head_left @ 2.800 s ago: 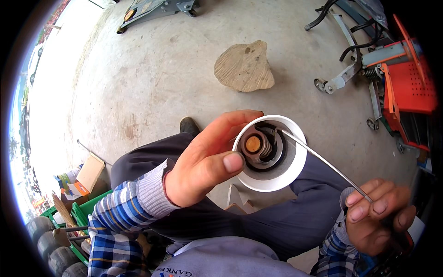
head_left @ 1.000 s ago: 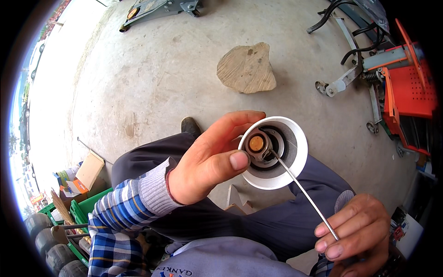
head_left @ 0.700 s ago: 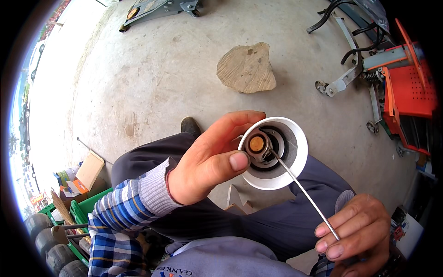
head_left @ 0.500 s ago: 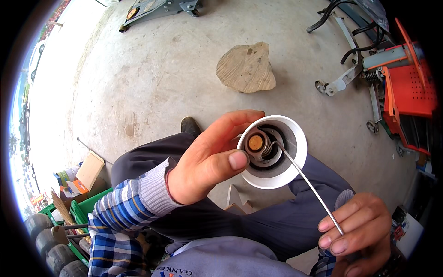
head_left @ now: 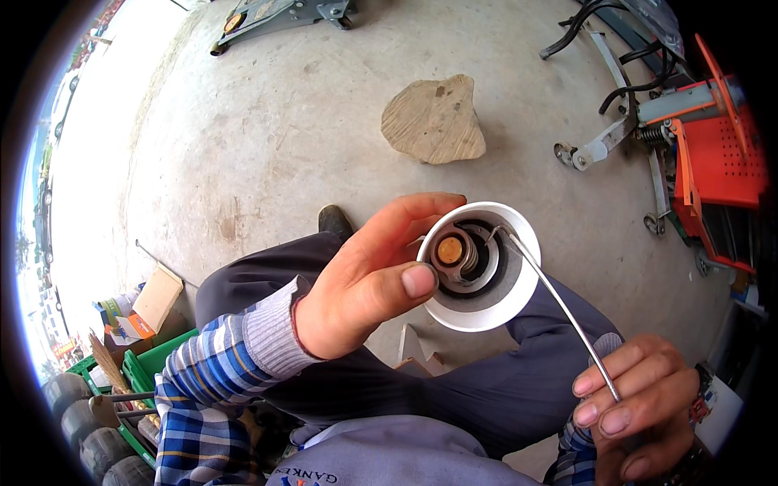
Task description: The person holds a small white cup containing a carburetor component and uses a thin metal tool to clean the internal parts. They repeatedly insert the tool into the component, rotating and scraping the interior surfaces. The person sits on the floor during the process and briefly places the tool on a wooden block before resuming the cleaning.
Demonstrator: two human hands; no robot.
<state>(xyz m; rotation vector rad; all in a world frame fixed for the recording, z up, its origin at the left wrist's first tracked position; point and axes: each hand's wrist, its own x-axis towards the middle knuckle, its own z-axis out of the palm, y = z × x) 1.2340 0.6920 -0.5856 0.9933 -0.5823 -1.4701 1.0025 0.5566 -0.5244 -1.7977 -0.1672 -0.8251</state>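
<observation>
1. Evidently the left hand point(head_left: 356, 292) is curled round the white cup-shaped housing point(head_left: 473, 325), thumb at the left of its rim and a finger at the far edge.
2. The right hand point(head_left: 640, 397) pinches the thin metal hook tool point(head_left: 570, 316) between thumb and fingers; its far end back in the palm is hidden.
3. The housing is held above the lap, mouth facing up; the tool's bent tip is inside that mouth, though whether it touches anything there I cannot tell.
4. Within sit a brass-coloured disc point(head_left: 450, 250) and a coiled spring point(head_left: 469, 263) beside it, near the left wall.
5. The housing looks stiff and fairly light; its smooth wall may slip under oily fingers, so a wrap round the outside seems best, clear of the mouth. The tool looks rigid and slim, best held along its shaft. The spring probably gives under pressure.
6. Farther out, a rough tan block point(head_left: 435, 120) lies on the concrete floor point(head_left: 284, 121), with a red cart point(head_left: 725, 150) to the right.
</observation>
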